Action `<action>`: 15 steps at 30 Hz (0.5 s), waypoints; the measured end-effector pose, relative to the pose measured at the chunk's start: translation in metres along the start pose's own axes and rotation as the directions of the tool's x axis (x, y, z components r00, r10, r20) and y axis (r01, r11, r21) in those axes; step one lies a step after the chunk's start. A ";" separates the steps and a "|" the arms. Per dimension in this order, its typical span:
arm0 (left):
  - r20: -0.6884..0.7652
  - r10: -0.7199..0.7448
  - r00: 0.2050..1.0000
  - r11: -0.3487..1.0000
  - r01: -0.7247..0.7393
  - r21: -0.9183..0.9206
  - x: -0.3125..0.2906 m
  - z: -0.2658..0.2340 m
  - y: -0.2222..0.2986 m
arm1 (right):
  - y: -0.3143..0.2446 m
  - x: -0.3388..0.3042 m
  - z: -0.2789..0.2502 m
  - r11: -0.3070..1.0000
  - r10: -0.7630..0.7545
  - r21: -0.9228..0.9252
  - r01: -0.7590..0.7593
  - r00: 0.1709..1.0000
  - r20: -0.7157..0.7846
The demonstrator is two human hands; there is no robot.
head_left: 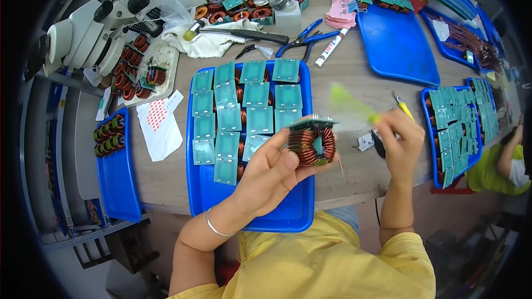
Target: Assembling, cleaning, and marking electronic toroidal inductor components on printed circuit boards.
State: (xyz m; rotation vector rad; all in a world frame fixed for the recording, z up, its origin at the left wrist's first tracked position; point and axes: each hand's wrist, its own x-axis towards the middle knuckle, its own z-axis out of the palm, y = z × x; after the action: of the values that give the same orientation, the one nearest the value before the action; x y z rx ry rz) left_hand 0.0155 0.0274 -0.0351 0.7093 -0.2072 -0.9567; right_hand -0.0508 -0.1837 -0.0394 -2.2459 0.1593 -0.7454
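My left hand grips a toroidal coil wound with copper wire, with a green circuit board along its top and pins standing up from it. The coil is held up over the right side of a blue tray. A thin wire end hangs below it on the right. Closed in a pinch, my right hand holds a flat yellow-green strip, smeared by motion, just right of and above the coil. In the tray, several similar coils lie under green boards, set in columns.
Cutters with blue handles, a hammer and a white marker lie beyond the tray. More blue trays stand right; another tray and a microscope stand left. A co-worker's arm shows far right.
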 end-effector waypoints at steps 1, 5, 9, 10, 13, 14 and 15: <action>0.005 0.003 1.000 1.000 -0.003 0.003 0.001 0.002 0.000 | 0.003 0.001 0.000 1.000 -0.004 -0.001 0.004 1.000 -0.005; 0.105 -0.045 0.993 0.987 0.060 -0.148 0.001 -0.001 -0.003 | 0.001 -0.007 0.018 0.766 0.115 0.605 -0.215 0.973 0.200; 0.171 -0.104 0.980 0.961 0.143 -0.237 0.003 0.000 -0.003 | -0.015 -0.010 0.028 0.786 -0.004 0.589 -0.190 0.950 0.311; 0.169 -0.104 0.980 0.961 0.143 -0.237 0.003 0.000 -0.003 | -0.013 -0.010 0.029 0.817 -0.030 0.560 -0.140 0.958 0.284; 0.206 -0.114 0.972 0.949 0.168 -0.267 0.002 -0.004 -0.005 | -0.014 -0.011 0.026 0.816 -0.020 0.569 -0.102 0.979 0.204; 0.208 -0.083 0.975 0.961 0.133 -0.241 0.001 -0.006 -0.005 | -0.015 -0.011 0.021 0.788 0.021 0.606 -0.107 0.989 0.147; 0.209 -0.050 0.977 0.971 0.096 -0.218 0.000 -0.008 -0.006 | -0.012 -0.010 0.014 0.786 0.020 0.608 -0.111 0.988 0.154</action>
State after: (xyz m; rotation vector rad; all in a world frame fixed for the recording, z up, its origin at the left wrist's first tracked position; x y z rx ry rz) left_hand 0.0152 0.0293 -0.0447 0.4112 -0.2465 -1.1044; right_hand -0.0525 -0.1632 -0.0428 -1.6411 -0.0717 -0.4998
